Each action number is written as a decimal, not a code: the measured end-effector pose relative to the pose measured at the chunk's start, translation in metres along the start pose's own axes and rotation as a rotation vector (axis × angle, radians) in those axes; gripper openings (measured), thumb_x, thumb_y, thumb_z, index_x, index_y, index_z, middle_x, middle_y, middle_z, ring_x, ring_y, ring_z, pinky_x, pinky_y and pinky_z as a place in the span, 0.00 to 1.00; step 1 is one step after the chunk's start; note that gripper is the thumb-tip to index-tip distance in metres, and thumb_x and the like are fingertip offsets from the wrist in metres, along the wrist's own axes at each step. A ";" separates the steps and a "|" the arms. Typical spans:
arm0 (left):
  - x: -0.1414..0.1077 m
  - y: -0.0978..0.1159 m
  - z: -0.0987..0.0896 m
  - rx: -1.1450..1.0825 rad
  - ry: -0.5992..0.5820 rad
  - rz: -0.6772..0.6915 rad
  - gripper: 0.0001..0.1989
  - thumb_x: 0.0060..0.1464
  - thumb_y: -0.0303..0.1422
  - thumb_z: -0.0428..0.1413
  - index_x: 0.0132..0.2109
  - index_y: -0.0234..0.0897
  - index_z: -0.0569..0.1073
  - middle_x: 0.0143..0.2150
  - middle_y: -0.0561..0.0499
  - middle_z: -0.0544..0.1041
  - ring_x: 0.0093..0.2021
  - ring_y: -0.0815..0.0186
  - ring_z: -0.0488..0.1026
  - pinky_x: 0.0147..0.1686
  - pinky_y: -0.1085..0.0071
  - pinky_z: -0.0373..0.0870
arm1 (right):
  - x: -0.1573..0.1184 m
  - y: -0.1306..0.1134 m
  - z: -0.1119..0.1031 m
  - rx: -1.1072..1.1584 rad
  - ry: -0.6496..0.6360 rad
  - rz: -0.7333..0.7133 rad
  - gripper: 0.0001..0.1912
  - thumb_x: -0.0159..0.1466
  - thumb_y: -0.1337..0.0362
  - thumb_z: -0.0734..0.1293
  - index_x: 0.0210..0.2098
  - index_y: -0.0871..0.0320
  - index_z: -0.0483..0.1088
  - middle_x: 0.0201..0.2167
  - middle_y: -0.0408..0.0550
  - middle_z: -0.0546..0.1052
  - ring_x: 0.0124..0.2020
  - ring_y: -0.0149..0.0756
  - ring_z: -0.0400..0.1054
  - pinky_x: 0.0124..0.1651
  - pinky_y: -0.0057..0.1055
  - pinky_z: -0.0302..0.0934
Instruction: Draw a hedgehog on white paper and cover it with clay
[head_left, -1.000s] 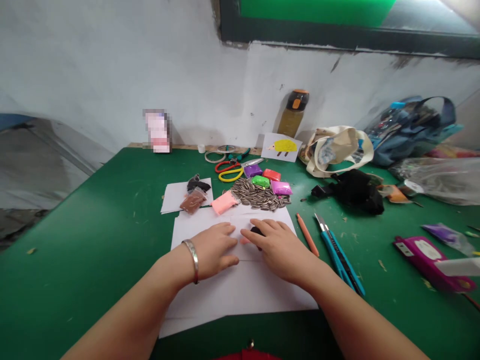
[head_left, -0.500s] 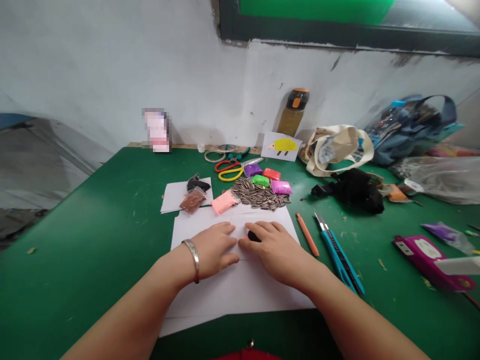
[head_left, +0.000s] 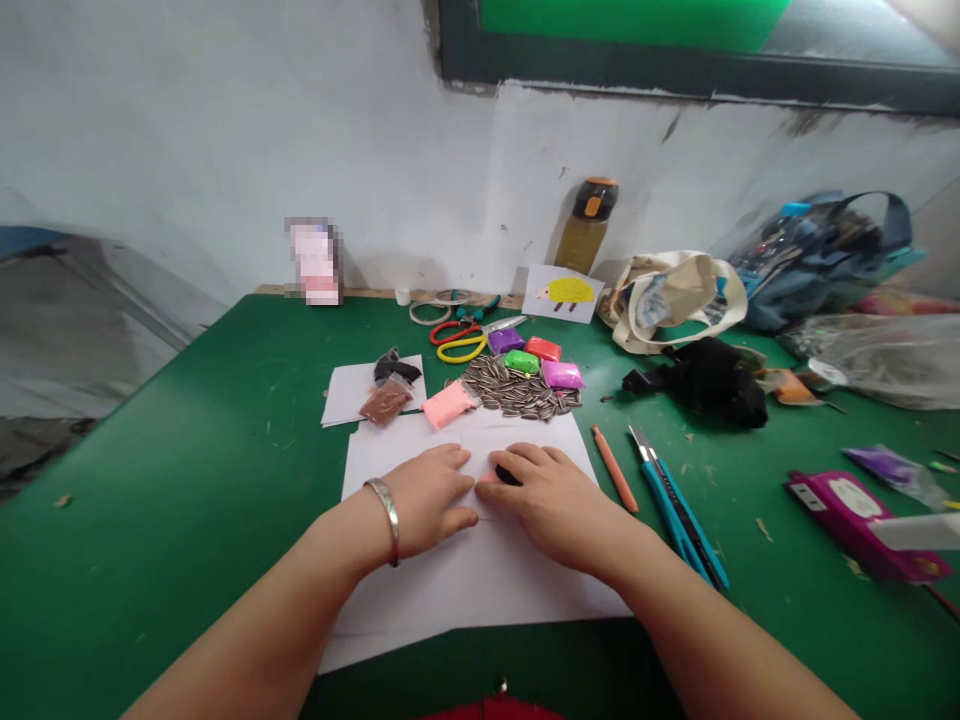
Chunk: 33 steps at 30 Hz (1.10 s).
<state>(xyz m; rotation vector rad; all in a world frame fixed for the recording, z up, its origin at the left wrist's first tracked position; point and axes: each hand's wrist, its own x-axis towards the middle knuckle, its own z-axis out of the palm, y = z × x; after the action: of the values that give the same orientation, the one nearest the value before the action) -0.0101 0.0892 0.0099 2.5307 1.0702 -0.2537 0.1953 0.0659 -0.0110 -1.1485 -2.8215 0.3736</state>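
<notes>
White paper sheets (head_left: 480, 580) lie in front of me. My left hand (head_left: 429, 500), with a silver bangle at the wrist, rests on them, fingers apart and holding nothing. To its right, my right hand (head_left: 551, 500) curves its fingers and thumb around a small black lump (head_left: 508, 476). A bit of pink shows beside the lump, and the rest is hidden under the fingers. Just beyond the hands are a pink clay packet (head_left: 448, 405), a brown clay packet (head_left: 385, 400) and a pile of striped sunflower seeds (head_left: 517, 392).
Scissors (head_left: 461, 348) and coloured clay packets (head_left: 521, 361) lie behind the seeds. At right are an orange pen (head_left: 615, 470), a blue utility knife (head_left: 679, 520) and a magenta glue gun (head_left: 862, 525). A hedgehog picture (head_left: 562, 293), a bottle (head_left: 589, 225) and bags (head_left: 675, 300) stand by the wall.
Almost nothing differs. My right hand's fingers have shifted very slightly on the black lump; the left hand stays in place.
</notes>
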 end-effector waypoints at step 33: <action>0.000 -0.005 0.005 -0.037 0.043 0.018 0.14 0.56 0.40 0.53 0.40 0.35 0.77 0.48 0.40 0.71 0.50 0.53 0.66 0.51 0.58 0.64 | 0.003 0.015 0.010 0.079 0.046 0.070 0.18 0.64 0.72 0.59 0.50 0.51 0.68 0.50 0.50 0.68 0.53 0.42 0.57 0.52 0.41 0.53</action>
<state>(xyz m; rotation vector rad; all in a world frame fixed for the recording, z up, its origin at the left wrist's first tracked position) -0.0135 0.0898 0.0039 2.5225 1.0573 -0.1740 0.2014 0.0767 -0.0244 -1.2255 -2.7069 0.4536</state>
